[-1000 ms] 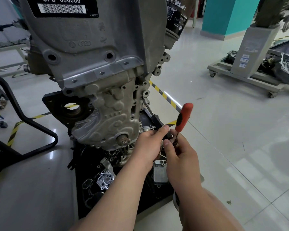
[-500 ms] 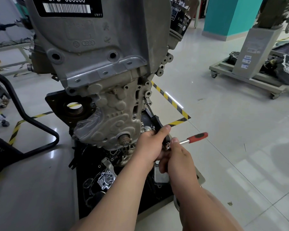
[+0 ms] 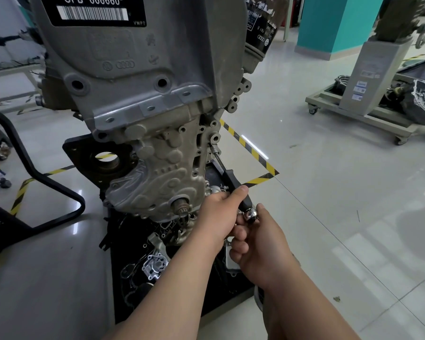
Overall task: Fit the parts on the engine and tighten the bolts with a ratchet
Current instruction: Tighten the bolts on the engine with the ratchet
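A grey engine (image 3: 142,99) hangs on a stand in front of me, its timing-end cover facing me. A long extension bar (image 3: 225,171) with a black grip runs from a bolt hole on the engine's right edge down to my hands. My left hand (image 3: 219,214) grips the black part of the bar. My right hand (image 3: 258,246) is curled round the ratchet, whose chrome head (image 3: 250,215) shows at the bar's lower end. The ratchet's red handle is hidden under my right hand.
Loose engine parts, among them a silver pump (image 3: 155,266), lie on the black tray (image 3: 123,303) below the engine. A black stand frame (image 3: 47,182) is at the left. Yellow-black floor tape (image 3: 248,146) runs to the right. A wheeled cart (image 3: 368,116) with another engine stands at the far right.
The ratchet's red handle swung from pointing up, to the right, then down out of sight under my right hand. My left hand stayed on the bar.
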Motion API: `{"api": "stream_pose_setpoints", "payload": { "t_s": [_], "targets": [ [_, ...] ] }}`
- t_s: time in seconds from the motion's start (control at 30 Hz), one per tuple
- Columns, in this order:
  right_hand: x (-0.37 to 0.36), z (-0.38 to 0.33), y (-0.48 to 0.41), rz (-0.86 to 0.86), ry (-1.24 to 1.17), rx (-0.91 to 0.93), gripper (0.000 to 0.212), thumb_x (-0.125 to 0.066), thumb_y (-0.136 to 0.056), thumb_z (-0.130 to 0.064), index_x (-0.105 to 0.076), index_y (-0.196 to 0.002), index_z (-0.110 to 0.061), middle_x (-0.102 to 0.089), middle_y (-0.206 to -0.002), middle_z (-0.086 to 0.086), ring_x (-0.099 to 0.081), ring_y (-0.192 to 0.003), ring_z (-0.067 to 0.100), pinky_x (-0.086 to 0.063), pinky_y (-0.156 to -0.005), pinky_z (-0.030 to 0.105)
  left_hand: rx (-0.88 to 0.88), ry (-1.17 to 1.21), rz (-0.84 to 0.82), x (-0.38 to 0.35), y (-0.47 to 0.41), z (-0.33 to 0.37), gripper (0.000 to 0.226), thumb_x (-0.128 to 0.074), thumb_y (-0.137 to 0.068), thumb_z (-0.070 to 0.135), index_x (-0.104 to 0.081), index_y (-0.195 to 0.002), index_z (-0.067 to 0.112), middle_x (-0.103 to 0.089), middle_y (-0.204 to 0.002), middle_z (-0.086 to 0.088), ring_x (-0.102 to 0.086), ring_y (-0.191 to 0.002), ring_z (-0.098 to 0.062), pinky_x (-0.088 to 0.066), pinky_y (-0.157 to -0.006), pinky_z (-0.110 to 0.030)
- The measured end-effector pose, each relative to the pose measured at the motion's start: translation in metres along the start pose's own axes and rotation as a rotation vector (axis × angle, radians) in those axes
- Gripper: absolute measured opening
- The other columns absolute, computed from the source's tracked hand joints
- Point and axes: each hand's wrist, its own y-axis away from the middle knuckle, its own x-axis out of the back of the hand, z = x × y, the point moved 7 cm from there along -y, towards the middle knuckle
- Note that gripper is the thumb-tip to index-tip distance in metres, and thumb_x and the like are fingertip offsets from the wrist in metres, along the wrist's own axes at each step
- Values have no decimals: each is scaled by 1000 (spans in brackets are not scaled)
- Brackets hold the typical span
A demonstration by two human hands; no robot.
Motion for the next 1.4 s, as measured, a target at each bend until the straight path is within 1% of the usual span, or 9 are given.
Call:
{"api": "stream_pose_setpoints", "payload": {
  "t_s": [0.23,0.37,0.47,0.6,0.73,0.87,0.97,1.3,1.4],
  "targets": [
    [12,-18,3,164,506,270,73,-33,-101,-49,-59,-43,-13,-54,-45,9,-44,-36,18,-34,-37,17,-64,-53,89,6,-5,1,36,-67,-82,46,-58,-58,21,-47,-45,8,-42,-35,-9,-32,-38,-16],
    [11,-29,9,185,579,455,41,-41,-101,-39,-65,-82,-12,-71,-64,8,-56,-43,17,-43,-41,21,-29,19,66,2,-2,0,37,-67,-86,38,-59,-55,19,-47,-40,9,-46,-31,-9,-37,-37,-15],
    [10,-33,14,213,688,600,16,-51,-98,-35,-62,-109,-33,-73,-71,-2,-64,-54,11,-49,-52,23,-31,24,75,2,-2,1,33,-68,-87,35,-58,-62,15,-49,-44,7,-46,-34,-7,-37,-37,-14],
    [2,-35,19,200,847,718,34,-53,-96,-33,-49,-106,-65,-69,-82,-17,-65,-73,4,-50,-64,19,-65,-55,97,3,-2,4,33,-65,-86,40,-63,-68,12,-49,-47,8,-43,-38,-7,-31,-36,-13],
    [-1,-33,18,208,896,742,31,-46,-95,-39,-46,-107,-68,-65,-87,-24,-62,-80,-3,-44,-65,18,-67,-77,92,2,-1,6,34,-64,-86,42,-65,-66,14,-55,-51,7,-50,-45,-7,-38,-39,-14],
    [5,-30,7,202,690,633,26,-40,-100,-40,-61,-114,-40,-69,-85,-14,-62,-76,3,-46,-69,25,-72,-99,84,3,-1,7,37,-64,-86,49,-66,-67,17,-50,-42,12,-46,-37,-5,-32,-37,-14],
    [10,-23,1,209,499,407,50,-33,-102,-45,-64,-76,-15,-54,-57,0,-46,-46,13,-41,-47,25,-58,-84,75,3,-2,5,43,-63,-86,52,-62,-77,9,-49,-42,1,-44,-33,-12,-31,-37,-14],
    [1,-8,-2,-53,-29,4,47,-29,-103,-48,-51,-82,-12,-37,-48,-1,-26,-34,11,-28,-35,21,-28,-63,22,1,-4,-1,42,-61,-86,54,-59,-72,15,-57,-47,-4,-51,-39,-14,-39,-49,-21],
    [2,-9,-3,-67,-73,-16,48,-30,-103,-48,-51,-80,-11,-37,-48,-2,-26,-33,10,-27,-34,21,-35,-62,22,1,-5,-1,38,-60,-88,50,-59,-68,17,-57,-48,-1,-51,-39,-11,-34,-38,-12]
  ]
}}
